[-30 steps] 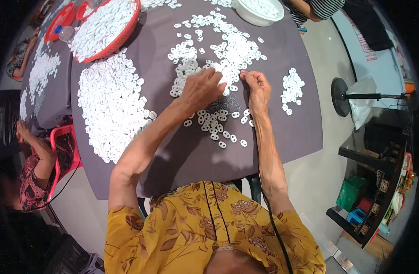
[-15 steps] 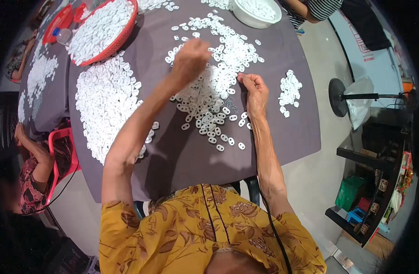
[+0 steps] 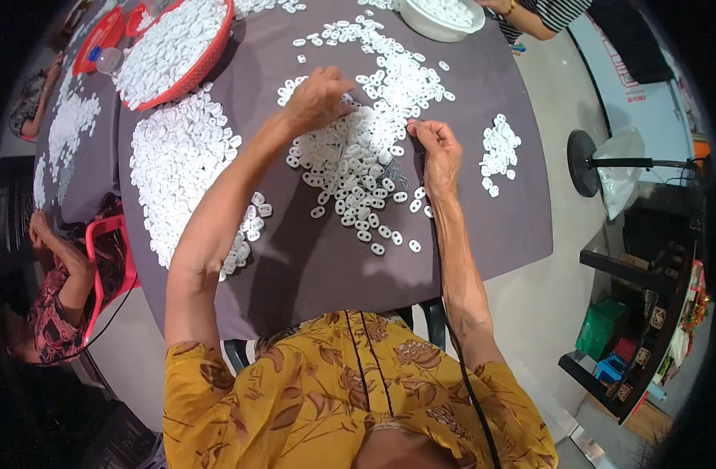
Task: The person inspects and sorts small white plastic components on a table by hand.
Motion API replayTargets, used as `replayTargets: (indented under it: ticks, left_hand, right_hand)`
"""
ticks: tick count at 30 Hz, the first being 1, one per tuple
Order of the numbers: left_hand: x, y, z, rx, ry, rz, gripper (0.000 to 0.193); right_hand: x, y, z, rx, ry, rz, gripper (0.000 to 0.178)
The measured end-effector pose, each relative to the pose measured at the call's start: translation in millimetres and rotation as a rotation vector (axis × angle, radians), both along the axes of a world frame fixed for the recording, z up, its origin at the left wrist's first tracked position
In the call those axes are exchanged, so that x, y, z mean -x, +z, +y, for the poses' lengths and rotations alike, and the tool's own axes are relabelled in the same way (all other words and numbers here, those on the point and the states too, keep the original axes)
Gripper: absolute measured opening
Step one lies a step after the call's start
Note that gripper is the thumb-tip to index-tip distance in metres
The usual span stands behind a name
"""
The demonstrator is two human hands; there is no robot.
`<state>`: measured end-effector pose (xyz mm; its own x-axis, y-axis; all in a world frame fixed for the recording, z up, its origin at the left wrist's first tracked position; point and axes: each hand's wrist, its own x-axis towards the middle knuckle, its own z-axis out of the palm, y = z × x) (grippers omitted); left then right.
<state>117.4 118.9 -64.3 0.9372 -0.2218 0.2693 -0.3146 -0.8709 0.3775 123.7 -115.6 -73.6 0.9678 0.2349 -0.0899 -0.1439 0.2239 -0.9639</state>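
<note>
Small white oval pieces with two holes (image 3: 373, 141) lie in a loose heap before me on the grey-covered table (image 3: 498, 227). Over the left side of this heap reaches my left hand (image 3: 319, 100), its fingers apart and nothing visible between them. My right hand (image 3: 439, 148) is at the heap's right edge, thumb and forefinger pinched together. Whatever that pinch holds is too small to make out. Some thin dark metal bits (image 3: 395, 176) lie among the pieces, left of my right wrist.
A broad pile of similar pieces (image 3: 182, 168) covers the left side. Behind it stands a filled red basket (image 3: 209, 69); a white bowl (image 3: 444, 33) sits at the far edge. A smaller pile (image 3: 500, 152) lies right. Other people sit nearby. A black stand (image 3: 583, 164) is beyond the table.
My left hand has shifted slightly left and toward me, and its fingers have spread from a closed shape. The right hand stays nearly in place, still pinched.
</note>
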Motion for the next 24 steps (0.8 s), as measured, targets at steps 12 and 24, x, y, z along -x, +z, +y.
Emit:
replayTargets:
  ticks: [12,24]
  left_hand:
    - [-5.4,-5.1,-8.1,0.168,-0.074,-0.004,0.018]
    - [79.4,11.4,-46.3,0.334,-0.206,0.189,0.017]
  right_hand:
    - [3.8,3.0,2.7,0.012,0.000,-0.016,0.009]
    - [3.4,4.4,2.3,-0.018,0.010,-0.014,0.009]
